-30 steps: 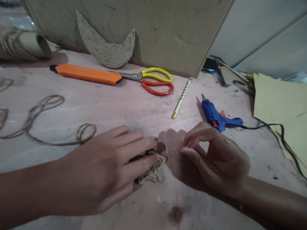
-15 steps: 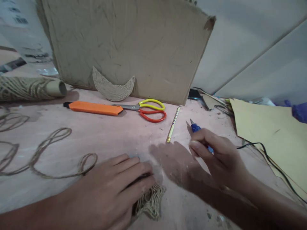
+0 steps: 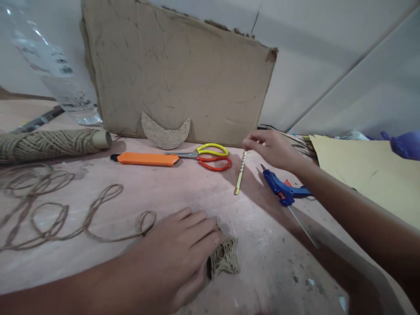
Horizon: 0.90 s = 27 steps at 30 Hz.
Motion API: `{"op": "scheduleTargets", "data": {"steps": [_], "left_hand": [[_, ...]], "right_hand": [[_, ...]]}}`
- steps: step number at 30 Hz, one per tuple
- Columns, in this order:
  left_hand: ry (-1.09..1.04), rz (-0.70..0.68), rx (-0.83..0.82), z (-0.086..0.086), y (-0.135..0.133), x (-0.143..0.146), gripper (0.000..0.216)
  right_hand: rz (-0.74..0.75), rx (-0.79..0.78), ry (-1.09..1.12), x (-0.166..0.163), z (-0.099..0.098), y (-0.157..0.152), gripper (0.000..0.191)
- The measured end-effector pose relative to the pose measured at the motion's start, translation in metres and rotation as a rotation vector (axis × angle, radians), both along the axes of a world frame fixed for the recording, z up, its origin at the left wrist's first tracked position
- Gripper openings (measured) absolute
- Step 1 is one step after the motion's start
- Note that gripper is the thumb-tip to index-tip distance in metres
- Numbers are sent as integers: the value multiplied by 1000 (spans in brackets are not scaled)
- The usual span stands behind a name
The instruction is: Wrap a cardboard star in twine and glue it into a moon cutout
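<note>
My left hand (image 3: pixel 187 253) lies over a star-shaped piece wound with twine (image 3: pixel 226 256), its fingers curled over and gripping the left part, which they hide. From there a loose strand of jute twine (image 3: pixel 108 238) runs left in loops. My right hand (image 3: pixel 267 148) is held over the far end of a pale striped pencil (image 3: pixel 241 173), fingers loosely bent and apart, with nothing visible in them. Beneath the right forearm a blue glue gun (image 3: pixel 284 190) rests on the table with its glue stick sticking out. Scissors (image 3: pixel 213 157) with yellow and red handles lie left of the pencil.
An orange cutter (image 3: pixel 147 159) touches the scissors' blades. A twine-covered crescent (image 3: pixel 167 134) leans against an upright cardboard sheet (image 3: pixel 180 74). On the left are a twine roll (image 3: pixel 59 142) and a plastic bottle (image 3: pixel 68 83). Yellowish paper sheets (image 3: pixel 367 175) lie at right.
My right hand has let go of the glue gun, which now lies on the table, and has moved forward and left over the pencil's end. My left hand stays on the star.
</note>
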<state>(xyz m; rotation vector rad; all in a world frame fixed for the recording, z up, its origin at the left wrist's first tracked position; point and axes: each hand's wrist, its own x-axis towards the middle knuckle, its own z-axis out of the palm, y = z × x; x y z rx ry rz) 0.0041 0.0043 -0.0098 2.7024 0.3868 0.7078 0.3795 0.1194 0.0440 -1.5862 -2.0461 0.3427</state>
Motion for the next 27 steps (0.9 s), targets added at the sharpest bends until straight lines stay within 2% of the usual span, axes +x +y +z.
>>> {"op": "scheduleTargets", "data": {"steps": [2, 7, 8, 11, 14, 16, 19, 24, 27], "left_hand": [[1, -18, 0, -1, 1, 0, 29], [-13, -17, -5, 2, 3, 1, 36], [-5, -13, -6, 2, 3, 0, 37], [14, -2, 11, 0, 1, -1, 36], [-2, -9, 53, -2, -3, -1, 31], [2, -5, 56, -4, -5, -2, 30], [35, 21, 50, -3, -6, -3, 30], [55, 11, 93, -2, -6, -5, 35], [5, 5, 123, -1, -5, -3, 32]], "right_hand": [[-57, -2, 13, 27, 8, -9, 43], [-230, 9, -37, 113, 23, -52, 32], [-272, 6, -81, 130, 23, -63, 38], [-365, -41, -194, 174, 15, -94, 25], [-412, -76, -260, 204, -1, -108, 24], [-434, -92, -274, 215, -12, -103, 25], [-450, -109, -256, 218, -19, -73, 31], [-491, -102, -181, 202, -14, -9, 42], [-538, -121, -130, 190, -11, 10, 45]]}}
